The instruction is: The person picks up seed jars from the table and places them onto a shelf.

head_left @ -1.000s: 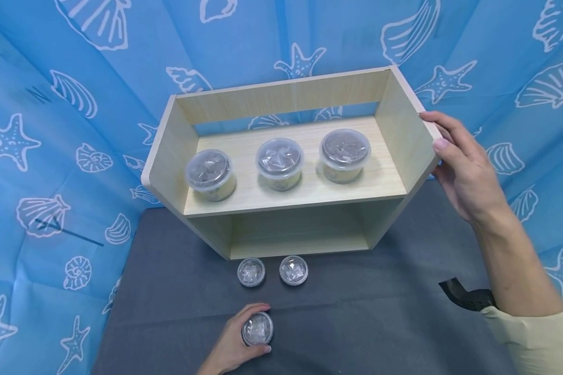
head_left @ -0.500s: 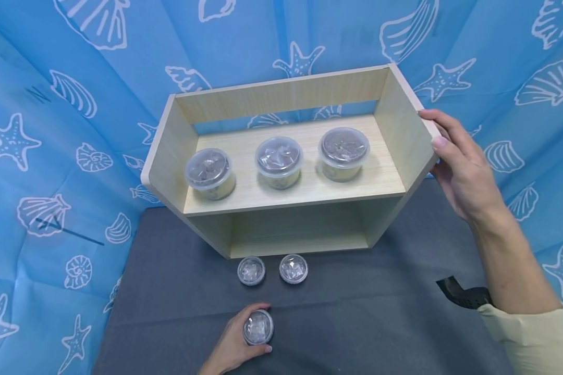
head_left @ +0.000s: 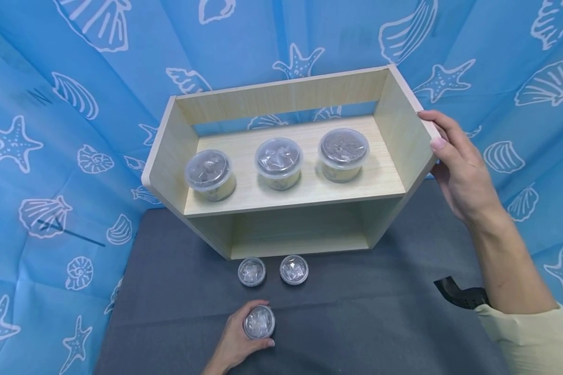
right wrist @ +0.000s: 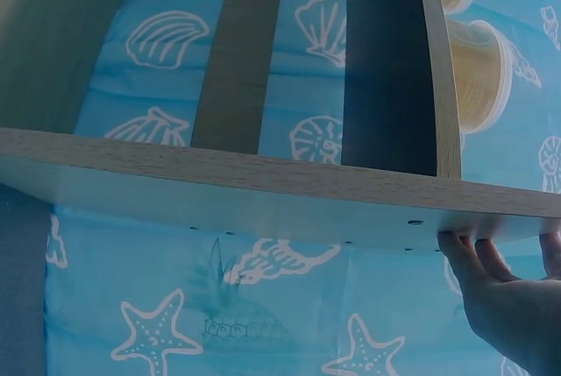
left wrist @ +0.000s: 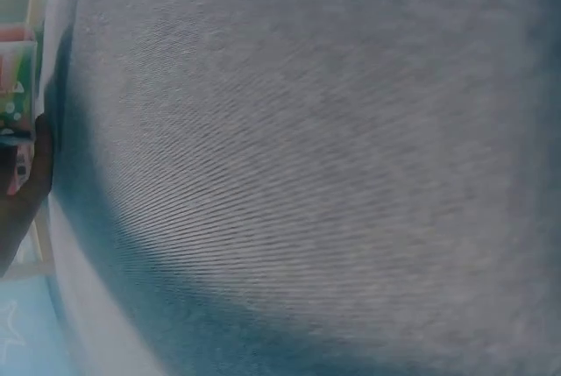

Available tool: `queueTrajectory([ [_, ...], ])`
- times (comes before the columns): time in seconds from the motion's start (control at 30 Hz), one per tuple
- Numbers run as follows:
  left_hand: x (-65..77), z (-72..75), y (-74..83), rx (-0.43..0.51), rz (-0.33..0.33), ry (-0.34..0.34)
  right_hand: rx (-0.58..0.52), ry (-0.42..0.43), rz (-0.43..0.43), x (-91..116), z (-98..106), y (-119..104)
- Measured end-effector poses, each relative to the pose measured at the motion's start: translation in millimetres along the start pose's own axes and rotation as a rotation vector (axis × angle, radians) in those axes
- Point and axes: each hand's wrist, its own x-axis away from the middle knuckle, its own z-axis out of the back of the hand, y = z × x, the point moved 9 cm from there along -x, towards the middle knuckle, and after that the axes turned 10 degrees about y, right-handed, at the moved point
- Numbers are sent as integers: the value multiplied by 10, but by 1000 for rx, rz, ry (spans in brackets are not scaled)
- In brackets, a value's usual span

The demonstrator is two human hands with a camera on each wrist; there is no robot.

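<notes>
My left hand [head_left: 234,336] grips a small round tub [head_left: 259,322] with a clear lid, thumb and fingers curled about its sides, low in the head view. At the left edge of the left wrist view, that tub [left wrist: 15,87] shows a green and red printed side. My right hand [head_left: 464,169] grips the front edge of the right side panel of a pale wooden two-tier shelf [head_left: 281,88]; in the right wrist view its fingertips [right wrist: 454,244] press the panel's outer face. Two matching small tubs, one left [head_left: 252,272] and one right [head_left: 294,270], stand before the shelf.
On the upper board stand three larger lidded tubs: left [head_left: 209,174], middle [head_left: 279,162] and right [head_left: 344,154]. A grey cloth [head_left: 356,323] covers the table. A blue curtain [head_left: 244,41] with white shells and starfish hangs behind and at both sides.
My left hand has shifted very slightly up and right in the head view, with the small tub in its grip. The right hand keeps its hold on the shelf panel.
</notes>
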Motion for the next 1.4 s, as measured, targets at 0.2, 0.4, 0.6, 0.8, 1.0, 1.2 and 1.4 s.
queueTrajectory([
  [0.2, -61, 17, 63, 10, -4, 6, 3, 11, 12, 1, 1, -6],
  [0.4, -145, 10, 177, 81, -41, -16, 28, 14, 20, 25, 23, -1],
  [0.6, -260, 56, 323, 66, -115, -8, 27, 3, 17, 15, 2, 9],
  [0.8, -381, 140, 618, -12, -212, 42, 35, -4, 23, 12, -2, 9],
  [1.0, -474, 255, 815, -18, -149, 79, 32, 14, 29, 15, -1, 13],
  [1.2, -559, 335, 878, -9, -114, 126, 38, 10, 38, 18, 3, 13],
  [1.4, -668, 401, 897, 51, -66, 127, 31, 6, 45, 8, -3, 12],
])
